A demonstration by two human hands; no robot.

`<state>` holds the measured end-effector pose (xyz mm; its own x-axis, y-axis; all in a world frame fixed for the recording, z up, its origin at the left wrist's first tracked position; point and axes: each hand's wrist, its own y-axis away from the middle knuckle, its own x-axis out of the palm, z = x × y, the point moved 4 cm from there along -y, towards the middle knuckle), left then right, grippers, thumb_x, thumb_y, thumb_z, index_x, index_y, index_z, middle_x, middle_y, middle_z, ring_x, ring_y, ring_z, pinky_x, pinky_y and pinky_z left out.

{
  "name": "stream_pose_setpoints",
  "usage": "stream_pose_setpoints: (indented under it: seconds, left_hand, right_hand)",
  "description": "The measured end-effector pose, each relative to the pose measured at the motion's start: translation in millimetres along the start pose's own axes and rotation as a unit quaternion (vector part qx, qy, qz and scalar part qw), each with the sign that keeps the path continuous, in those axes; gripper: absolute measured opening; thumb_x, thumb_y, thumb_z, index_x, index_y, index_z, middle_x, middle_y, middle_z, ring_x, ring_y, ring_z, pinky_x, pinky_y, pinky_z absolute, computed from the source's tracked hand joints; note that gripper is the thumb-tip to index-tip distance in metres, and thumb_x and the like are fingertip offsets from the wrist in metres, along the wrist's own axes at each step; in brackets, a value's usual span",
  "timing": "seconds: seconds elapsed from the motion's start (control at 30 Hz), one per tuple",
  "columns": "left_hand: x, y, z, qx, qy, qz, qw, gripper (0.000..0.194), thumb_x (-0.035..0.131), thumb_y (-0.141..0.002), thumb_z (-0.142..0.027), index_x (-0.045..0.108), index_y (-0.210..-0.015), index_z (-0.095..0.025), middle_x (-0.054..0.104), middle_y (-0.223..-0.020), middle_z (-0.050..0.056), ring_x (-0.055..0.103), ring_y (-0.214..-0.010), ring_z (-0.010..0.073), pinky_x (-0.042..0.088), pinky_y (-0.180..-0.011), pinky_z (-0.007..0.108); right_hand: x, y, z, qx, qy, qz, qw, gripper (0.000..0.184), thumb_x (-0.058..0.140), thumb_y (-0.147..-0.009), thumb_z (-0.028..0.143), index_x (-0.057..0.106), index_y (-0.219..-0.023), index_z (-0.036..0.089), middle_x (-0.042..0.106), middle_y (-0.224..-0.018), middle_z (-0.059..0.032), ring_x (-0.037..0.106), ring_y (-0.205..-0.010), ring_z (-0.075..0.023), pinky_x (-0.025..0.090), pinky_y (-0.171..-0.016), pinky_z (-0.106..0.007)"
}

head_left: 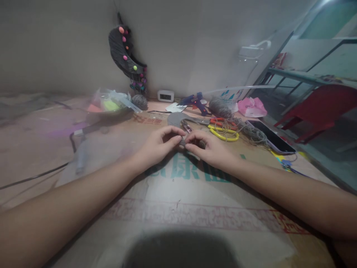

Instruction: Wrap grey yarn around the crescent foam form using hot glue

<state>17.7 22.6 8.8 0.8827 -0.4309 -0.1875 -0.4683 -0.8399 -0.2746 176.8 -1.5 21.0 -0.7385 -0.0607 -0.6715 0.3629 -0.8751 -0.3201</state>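
Over the middle of the printed cardboard, my left hand and my right hand meet at the fingertips. Both are closed in a pinch on a small grey piece that looks like yarn; the fingers cover most of it. Just beyond them lies a flat grey rounded piece. Yellow-handled scissors and an orange-handled tool rest beyond my right hand, with loose grey yarn tangled over them.
A blue glue gun, a grey yarn ball and a white digital clock stand along the wall. A bowl of colourful pieces sits left. At right are a phone, a pink bag and a red chair.
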Motion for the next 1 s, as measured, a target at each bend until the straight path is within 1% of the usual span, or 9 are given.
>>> stream_pose_setpoints:
  seconds: [0.27,0.47,0.53,0.6,0.7,0.8,0.87,0.93,1.0]
  left_hand:
    - [-1.9,0,3,-0.010,0.005,0.002,1.000,0.020,0.063,-0.084,-0.032,0.065,-0.098,-0.017,0.068,-0.091,0.004,0.064,-0.079,0.0154,0.052,-0.078,0.031]
    - [-3.2,-4,6,-0.023,0.044,-0.008,0.999,0.018,0.062,-0.085,-0.030,0.061,-0.095,-0.016,0.066,-0.087,0.003,0.065,-0.071,0.0132,0.053,-0.072,0.029]
    - [-2.5,-4,4,-0.022,0.053,-0.012,0.998,0.018,0.063,-0.084,-0.029,0.060,-0.095,-0.016,0.066,-0.087,0.003,0.066,-0.069,0.0129,0.053,-0.070,0.028]
    - [-1.5,-4,1,-0.023,0.075,-0.018,0.997,0.025,0.063,-0.083,-0.027,0.059,-0.104,-0.015,0.065,-0.087,0.003,0.066,-0.067,0.0133,0.054,-0.068,0.029]
    - [-1.6,-4,-2,-0.021,0.101,-0.033,0.994,0.054,0.066,-0.081,-0.025,0.048,-0.131,-0.016,0.066,-0.087,0.003,0.065,-0.067,0.0138,0.054,-0.067,0.029]
    - [-4.8,-5,2,-0.031,0.139,-0.055,0.988,0.086,0.072,-0.077,-0.025,0.026,-0.149,-0.019,0.067,-0.093,0.005,0.065,-0.072,0.0140,0.053,-0.068,0.028]
    - [-8.0,-7,6,-0.040,0.161,-0.066,0.984,0.096,0.075,-0.074,-0.025,0.018,-0.151,-0.021,0.068,-0.095,0.005,0.064,-0.070,0.0126,0.052,-0.068,0.026]
    - [-9.5,-8,8,-0.042,0.165,-0.052,0.984,0.089,0.075,-0.075,-0.025,0.024,-0.148,-0.020,0.069,-0.096,0.005,0.063,-0.068,0.0111,0.051,-0.067,0.025]
    - [-10.0,-10,9,-0.041,0.166,-0.034,0.985,0.072,0.074,-0.076,-0.026,0.038,-0.138,-0.018,0.069,-0.101,0.006,0.063,-0.069,0.0104,0.052,-0.068,0.025]
  right_hand:
    - [-5,-1,3,-0.022,-0.001,-0.017,1.000,0.009,0.060,-0.083,0.023,0.068,-0.082,0.019,0.069,-0.086,-0.0027,0.062,-0.081,-0.0160,0.047,-0.073,-0.028]
    - [-6,0,0,-0.014,-0.053,-0.012,0.998,0.027,0.046,-0.095,0.030,0.069,-0.088,0.018,0.069,-0.091,-0.0045,0.063,-0.086,-0.0163,0.048,-0.079,-0.030]
    - [-8,0,-4,0.008,-0.068,-0.049,0.996,0.027,0.046,-0.095,0.032,0.068,-0.096,0.018,0.068,-0.093,-0.0054,0.063,-0.084,-0.0164,0.048,-0.077,-0.030]
    - [-12,0,-9,0.026,-0.076,-0.104,0.991,0.021,0.050,-0.093,0.031,0.065,-0.100,0.018,0.066,-0.092,-0.0052,0.061,-0.081,-0.0163,0.048,-0.074,-0.030]
    - [-16,1,-12,0.041,-0.089,-0.155,0.983,0.013,0.055,-0.088,0.026,0.063,-0.095,0.018,0.065,-0.085,-0.0034,0.059,-0.074,-0.0154,0.046,-0.067,-0.028]
    - [-16,2,-9,0.042,-0.075,-0.134,0.987,0.014,0.053,-0.089,0.027,0.064,-0.088,0.018,0.061,-0.074,-0.0010,0.056,-0.065,-0.0133,0.042,-0.060,-0.026]
    - [-14,3,-6,0.042,-0.048,-0.100,0.993,0.024,0.048,-0.092,0.031,0.065,-0.083,0.017,0.056,-0.066,0.0006,0.052,-0.059,-0.0119,0.039,-0.056,-0.024]
    - [-11,3,-4,0.044,-0.027,-0.071,0.996,0.030,0.046,-0.093,0.034,0.067,-0.080,0.017,0.054,-0.060,0.0016,0.049,-0.054,-0.0109,0.037,-0.053,-0.024]
    - [-9,2,-3,0.043,-0.020,-0.058,0.997,0.026,0.051,-0.090,0.034,0.068,-0.082,0.016,0.058,-0.063,0.0009,0.050,-0.055,-0.0108,0.037,-0.053,-0.023]
